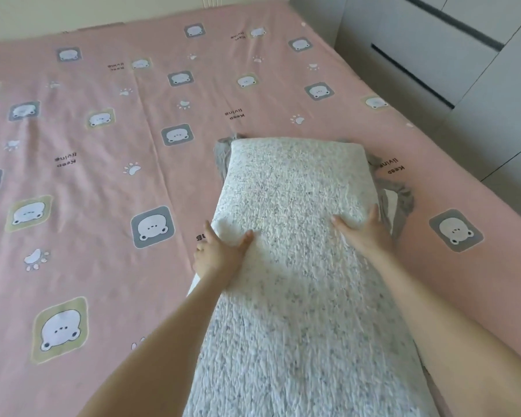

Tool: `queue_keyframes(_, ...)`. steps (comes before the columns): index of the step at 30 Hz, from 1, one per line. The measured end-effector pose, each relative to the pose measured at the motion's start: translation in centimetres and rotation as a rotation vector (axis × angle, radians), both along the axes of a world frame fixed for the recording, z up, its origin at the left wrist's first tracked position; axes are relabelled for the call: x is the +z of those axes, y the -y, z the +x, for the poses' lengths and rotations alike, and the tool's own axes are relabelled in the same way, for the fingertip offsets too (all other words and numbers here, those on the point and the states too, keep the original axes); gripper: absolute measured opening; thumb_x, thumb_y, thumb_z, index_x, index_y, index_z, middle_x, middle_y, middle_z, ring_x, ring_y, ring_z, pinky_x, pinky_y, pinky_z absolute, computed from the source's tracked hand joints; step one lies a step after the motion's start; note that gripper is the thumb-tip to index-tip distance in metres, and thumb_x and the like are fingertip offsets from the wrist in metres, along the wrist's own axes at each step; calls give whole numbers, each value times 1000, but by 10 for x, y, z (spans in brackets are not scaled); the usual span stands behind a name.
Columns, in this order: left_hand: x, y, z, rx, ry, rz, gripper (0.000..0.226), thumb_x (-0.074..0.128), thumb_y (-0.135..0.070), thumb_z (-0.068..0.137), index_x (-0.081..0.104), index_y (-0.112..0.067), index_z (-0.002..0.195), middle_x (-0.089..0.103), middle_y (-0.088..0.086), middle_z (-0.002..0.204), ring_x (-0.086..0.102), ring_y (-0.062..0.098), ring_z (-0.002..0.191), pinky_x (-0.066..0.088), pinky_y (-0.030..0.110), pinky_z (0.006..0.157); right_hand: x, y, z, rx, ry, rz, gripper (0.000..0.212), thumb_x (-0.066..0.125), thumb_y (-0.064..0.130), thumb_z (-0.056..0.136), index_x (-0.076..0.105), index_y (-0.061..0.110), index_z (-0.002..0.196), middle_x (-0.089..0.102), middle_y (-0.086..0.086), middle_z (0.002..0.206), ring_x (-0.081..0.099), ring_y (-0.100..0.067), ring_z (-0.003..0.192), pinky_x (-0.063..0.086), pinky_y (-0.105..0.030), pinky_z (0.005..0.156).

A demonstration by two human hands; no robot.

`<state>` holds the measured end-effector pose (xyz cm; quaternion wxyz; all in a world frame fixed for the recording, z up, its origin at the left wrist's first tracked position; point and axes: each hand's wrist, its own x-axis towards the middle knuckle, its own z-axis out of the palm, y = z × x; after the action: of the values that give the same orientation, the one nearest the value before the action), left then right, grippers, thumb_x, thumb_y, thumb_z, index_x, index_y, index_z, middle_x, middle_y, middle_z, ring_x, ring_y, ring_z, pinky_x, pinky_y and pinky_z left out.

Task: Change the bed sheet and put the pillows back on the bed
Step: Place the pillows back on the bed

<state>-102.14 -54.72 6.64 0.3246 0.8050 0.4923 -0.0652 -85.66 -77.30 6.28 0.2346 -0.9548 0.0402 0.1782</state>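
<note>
Pink bear-print sheet (103,152) lies spread flat, your pillow (298,191) resting near its right edge.
Your left hand (220,254) and right hand (366,231) each clasp a long side of the white pillow, thumbs on top; grey fabric (403,203) peeks out beneath its far end, and a grey wardrobe (433,55) stands past the sheet's right edge.

pillow (295,236): white, grey-flecked, nubby, lengthwise over sheet's right part | sheet (103,176): pink, bear print, spread flat
</note>
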Motion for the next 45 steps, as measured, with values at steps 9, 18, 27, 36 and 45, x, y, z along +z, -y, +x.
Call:
queue_keyframes(9,-28,-5,26,31,110,139,87,44,-82,73,33,-22,135,59,12,117,55,32,108,42,37,82,-31,-18,3,-6,404,-145,85,47,77,76,40,17,136,60,-18,108,57,-38,100,47,-40,74)
queue_keyframes(18,24,16,-96,38,93,-69,78,52,-79,70,39,-23,123,65,3,102,63,27,81,44,30,58,45,3,-111,205,380,-126,56,48,56,90,50,9,121,64,-12,93,54,-31,94,35,-33,59)
queue_keyframes(27,82,22,-313,403,93,-62,60,62,-67,74,45,-21,110,62,-1,89,61,26,77,45,32,58,112,-37,-274,431,264,53,45,53,56,88,42,14,76,50,0,63,51,-23,62,33,-32,50)
queue_keyframes(36,190,-10,-519,689,487,147,31,72,-33,81,47,-15,86,50,-3,73,48,14,63,36,14,49,200,-130,-444,688,389,304,44,53,53,89,40,14,72,44,4,58,43,-18,53,25,-28,45)
queue_keyframes(45,294,-54,-785,807,481,401,45,63,-59,77,46,-20,90,59,-9,77,59,20,76,45,34,64,282,-224,-680,831,511,547,55,54,52,90,59,0,106,65,-17,84,62,-38,77,43,-37,59)
